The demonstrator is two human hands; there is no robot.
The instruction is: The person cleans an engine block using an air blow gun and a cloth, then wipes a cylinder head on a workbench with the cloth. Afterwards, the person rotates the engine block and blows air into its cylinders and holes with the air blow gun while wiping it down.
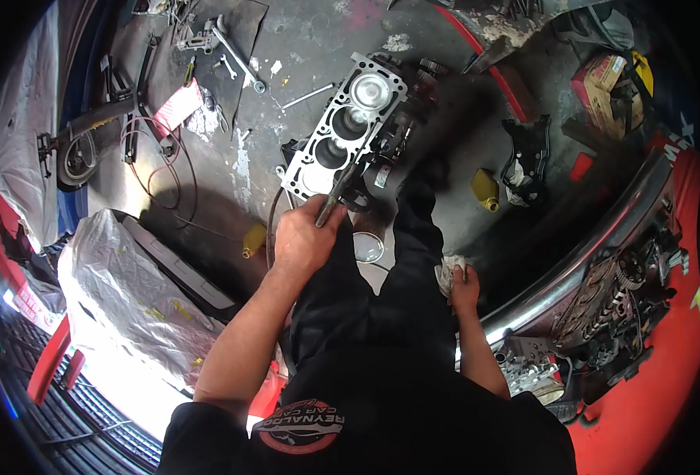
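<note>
My left hand point(312, 235) is closed around a long metal bar-shaped tool point(339, 188). It slants up and right over the near end of an engine block point(324, 134); its far end is hard to make out against the dark parts there. The block's flat deck faces up with several cylinder bores, and pistons show bright at the far and near ends. Beside my right thigh, my right hand point(465, 290) grips a crumpled pale rag point(449, 274). Between my legs is a round container point(368, 247).
A long ratchet point(240, 59), a wrench point(229, 66) and a metal rod point(308, 96) lie on the stained floor. Yellow bottles point(485, 190) stand either side. To the right are a cardboard box point(601, 83), a black cover point(525, 158) and a chrome bumper point(579, 249). A plastic-covered item point(120, 293) sits left.
</note>
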